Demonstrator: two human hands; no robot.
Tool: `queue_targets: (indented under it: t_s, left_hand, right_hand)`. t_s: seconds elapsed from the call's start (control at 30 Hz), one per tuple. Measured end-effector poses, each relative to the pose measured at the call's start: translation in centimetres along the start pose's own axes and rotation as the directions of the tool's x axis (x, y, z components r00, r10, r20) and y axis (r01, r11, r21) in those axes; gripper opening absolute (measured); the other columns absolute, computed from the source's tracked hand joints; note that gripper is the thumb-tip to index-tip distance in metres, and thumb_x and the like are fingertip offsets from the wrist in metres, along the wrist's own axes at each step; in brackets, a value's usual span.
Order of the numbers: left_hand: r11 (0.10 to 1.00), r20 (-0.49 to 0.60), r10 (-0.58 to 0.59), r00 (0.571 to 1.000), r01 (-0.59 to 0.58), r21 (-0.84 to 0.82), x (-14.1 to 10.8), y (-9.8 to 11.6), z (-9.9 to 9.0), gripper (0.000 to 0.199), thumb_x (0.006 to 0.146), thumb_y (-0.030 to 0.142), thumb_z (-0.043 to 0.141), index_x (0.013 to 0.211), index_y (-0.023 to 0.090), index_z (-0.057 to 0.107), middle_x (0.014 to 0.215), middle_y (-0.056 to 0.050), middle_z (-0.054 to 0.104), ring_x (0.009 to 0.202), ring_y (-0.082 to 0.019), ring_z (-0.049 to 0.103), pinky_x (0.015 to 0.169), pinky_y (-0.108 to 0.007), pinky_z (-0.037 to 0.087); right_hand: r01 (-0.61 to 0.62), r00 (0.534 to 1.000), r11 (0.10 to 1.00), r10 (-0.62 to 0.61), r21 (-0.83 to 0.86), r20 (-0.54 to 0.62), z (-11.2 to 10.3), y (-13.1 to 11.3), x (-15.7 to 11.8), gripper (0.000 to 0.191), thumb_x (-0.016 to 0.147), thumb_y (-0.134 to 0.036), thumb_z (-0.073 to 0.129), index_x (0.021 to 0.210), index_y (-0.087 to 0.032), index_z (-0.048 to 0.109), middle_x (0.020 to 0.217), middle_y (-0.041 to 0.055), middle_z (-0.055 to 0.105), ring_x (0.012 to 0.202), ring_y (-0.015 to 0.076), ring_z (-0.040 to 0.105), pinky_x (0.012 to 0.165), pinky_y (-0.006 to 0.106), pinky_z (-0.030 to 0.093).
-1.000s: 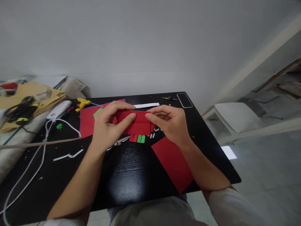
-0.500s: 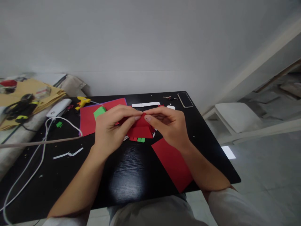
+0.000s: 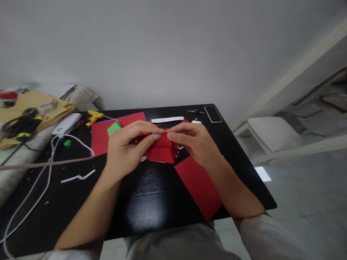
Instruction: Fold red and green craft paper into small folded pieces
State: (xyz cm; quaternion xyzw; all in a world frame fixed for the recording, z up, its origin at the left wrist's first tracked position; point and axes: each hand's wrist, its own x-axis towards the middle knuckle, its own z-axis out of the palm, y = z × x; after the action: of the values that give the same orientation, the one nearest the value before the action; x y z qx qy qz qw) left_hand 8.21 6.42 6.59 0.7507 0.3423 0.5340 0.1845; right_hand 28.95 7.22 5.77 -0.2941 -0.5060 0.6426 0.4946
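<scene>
A folded piece of red paper [image 3: 161, 150] is held up between my two hands over the middle of the black table. My left hand [image 3: 131, 144] pinches its upper left edge between thumb and fingers. At the upper right, my right hand [image 3: 193, 142] pinches the same edge, the fingertips of both hands nearly meeting. The paper has a crease across it, and its lower flap hangs toward me. Small white and red paper scraps lie partly hidden behind it. A flat red sheet [image 3: 199, 187] rests under my right forearm.
A yellow glue gun [image 3: 94, 117] lies by red sheets [image 3: 101, 137] and a green paper stack [image 3: 114, 128]. White cables [image 3: 50, 173] cross the left side. A white strip [image 3: 167, 119], keys [image 3: 195, 112] and a phone [image 3: 213, 114] lie at the back. A white chair [image 3: 273, 133] stands right.
The red paper's lower flap has tipped down a little and now covers most of the green piece below it. My right fingers have shifted slightly along the upper edge.
</scene>
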Motion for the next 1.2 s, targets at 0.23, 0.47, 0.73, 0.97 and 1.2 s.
queue_targets:
  t_s: [0.23,0.47,0.73,0.97,1.2]
  left_hand:
    - [1.0,0.014,0.016,1.0,-0.016,0.021,0.15,0.13,-0.11,0.015,0.092,0.016,0.076,0.101,0.027,0.082,0.096,-0.002,0.081,0.087,-0.015,0.075,0.077,-0.029,0.061]
    - [0.999,0.033,0.032,0.999,-0.033,0.035,0.26,0.18,-0.38,0.013,0.093,0.016,0.074,0.098,0.026,0.082,0.096,-0.003,0.081,0.087,-0.016,0.074,0.077,-0.03,0.061]
    - [0.999,0.031,0.041,0.999,-0.042,0.035,0.25,0.36,-0.37,0.016,0.092,0.014,0.075,0.098,0.026,0.082,0.095,-0.002,0.081,0.087,-0.016,0.075,0.077,-0.029,0.061]
    - [0.998,0.027,0.046,0.999,-0.047,0.047,0.23,0.65,-0.3,0.018,0.092,0.013,0.074,0.098,0.027,0.083,0.095,-0.001,0.081,0.087,-0.016,0.076,0.078,-0.03,0.062]
    - [0.995,0.054,0.053,0.997,-0.057,0.077,0.26,0.64,-0.5,0.017,0.093,0.015,0.073,0.1,0.027,0.083,0.096,-0.002,0.082,0.086,-0.017,0.077,0.075,-0.031,0.063]
  right_hand:
    - [0.001,1.0,1.0,-0.001,-0.003,0.012,-0.29,0.1,0.09,0.012,0.079,-0.031,0.091,0.09,-0.026,0.085,0.086,-0.001,0.082,0.079,0.0131,0.075,0.076,0.026,0.062]
    - [-0.05,0.999,0.999,0.05,0.012,0.002,-0.11,0.01,0.16,0.017,0.078,-0.034,0.091,0.091,-0.025,0.085,0.084,-0.0008,0.081,0.075,0.0136,0.075,0.071,0.028,0.063]
    - [-0.01,1.0,1.0,0.01,0.009,0.016,-0.21,0.08,0.17,0.013,0.08,-0.032,0.09,0.09,-0.026,0.085,0.087,-0.0008,0.082,0.08,0.0133,0.076,0.077,0.026,0.062]
    - [-0.013,1.0,1.0,0.013,-0.024,-0.001,-0.2,0.03,0.21,0.015,0.078,-0.033,0.091,0.09,-0.025,0.085,0.084,-0.0005,0.082,0.077,0.0134,0.075,0.073,0.027,0.062]
    - [0.041,0.998,0.992,-0.046,-0.122,-0.034,0.07,-0.25,0.16,0.014,0.078,-0.034,0.09,0.087,-0.026,0.085,0.087,-0.0004,0.082,0.084,0.0155,0.077,0.081,0.03,0.064]
